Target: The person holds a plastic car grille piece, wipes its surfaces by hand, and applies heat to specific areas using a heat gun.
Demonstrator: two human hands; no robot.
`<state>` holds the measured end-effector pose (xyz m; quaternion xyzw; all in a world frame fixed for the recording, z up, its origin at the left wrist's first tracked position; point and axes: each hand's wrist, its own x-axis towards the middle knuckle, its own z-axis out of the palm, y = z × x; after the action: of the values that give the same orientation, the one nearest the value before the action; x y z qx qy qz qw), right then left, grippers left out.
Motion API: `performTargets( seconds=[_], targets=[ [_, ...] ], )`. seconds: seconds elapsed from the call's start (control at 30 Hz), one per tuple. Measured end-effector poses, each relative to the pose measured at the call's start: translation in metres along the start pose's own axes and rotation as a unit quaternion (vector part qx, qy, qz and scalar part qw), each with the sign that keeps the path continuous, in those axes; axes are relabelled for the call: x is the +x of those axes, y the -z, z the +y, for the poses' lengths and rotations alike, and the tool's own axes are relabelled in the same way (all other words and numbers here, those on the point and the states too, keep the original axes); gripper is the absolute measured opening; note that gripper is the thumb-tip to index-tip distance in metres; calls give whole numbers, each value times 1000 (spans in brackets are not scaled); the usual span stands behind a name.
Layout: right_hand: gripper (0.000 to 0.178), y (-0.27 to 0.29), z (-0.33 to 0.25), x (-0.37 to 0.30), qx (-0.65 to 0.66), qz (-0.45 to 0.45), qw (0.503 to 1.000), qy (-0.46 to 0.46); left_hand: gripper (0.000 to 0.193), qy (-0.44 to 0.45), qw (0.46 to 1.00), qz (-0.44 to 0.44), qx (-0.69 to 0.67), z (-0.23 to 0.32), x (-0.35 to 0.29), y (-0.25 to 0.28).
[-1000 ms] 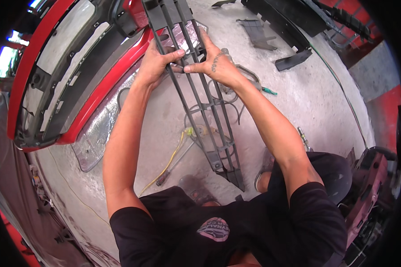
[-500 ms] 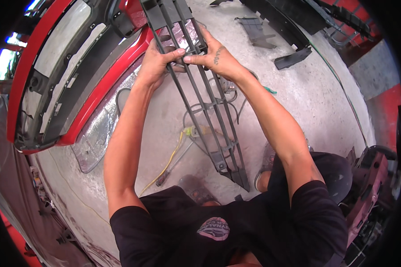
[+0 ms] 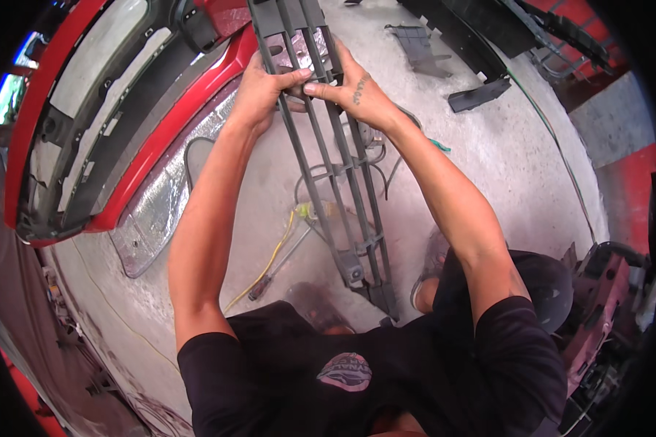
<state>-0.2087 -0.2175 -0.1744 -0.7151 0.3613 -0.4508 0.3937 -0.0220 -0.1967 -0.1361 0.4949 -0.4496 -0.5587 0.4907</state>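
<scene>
A long dark grey slatted grille (image 3: 333, 167), most likely from a car's front, is held up before me. It runs from the top edge of the view down toward my feet. My left hand (image 3: 264, 91) grips its left side, thumb laid across the slats and fingers behind them. From the right side my right hand (image 3: 353, 89) grips it at about the same height, its thumb tip close to the left thumb. The fingers of both hands are partly hidden behind the slats. The grille's upper end is cut off by the frame.
A red and black car bumper (image 3: 135, 182) lies at the left on a silvery sheet (image 3: 147, 240). Black plastic parts (image 3: 481, 95) rest on the concrete floor (image 3: 503, 167) at the far right. A yellow cord (image 3: 273, 266) lies below the grille. Dark parts (image 3: 601, 313) stand at the lower right.
The grille's lower end has swung slightly left and its upper end right, so it stands a little more upright. Both hands keep their hold; the view has shifted slightly.
</scene>
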Motion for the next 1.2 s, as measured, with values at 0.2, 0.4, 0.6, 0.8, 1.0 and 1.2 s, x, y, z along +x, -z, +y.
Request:
performTargets(
  seconds=[0.2, 0.4, 0.6, 0.8, 1.0, 1.2],
  targets=[
    [88, -2, 2, -30, 139, -48, 970, -193, 51, -1, 998, 34, -56, -3, 28, 30],
    [75, -3, 0, -15, 165, 41, 973, -158, 45, 6, 990, -45, -132, -10, 30, 25],
    [74, 25, -17, 43, 230, 126, 958, -120, 59, 33, 990, -115, -79, 3, 2, 3],
    [61, 55, 7, 80, 278, 151, 943, -105, 67, -1, 979, -164, -122, 32, -6, -16],
    [33, 50, 0, 82, 305, 164, 922, -176, 38, 19, 977, -102, -186, 41, -10, -22],
    [25, 59, 2, 83, 295, 146, 920, -212, 28, 82, 954, -73, -277, 43, -10, -27]
  ],
)
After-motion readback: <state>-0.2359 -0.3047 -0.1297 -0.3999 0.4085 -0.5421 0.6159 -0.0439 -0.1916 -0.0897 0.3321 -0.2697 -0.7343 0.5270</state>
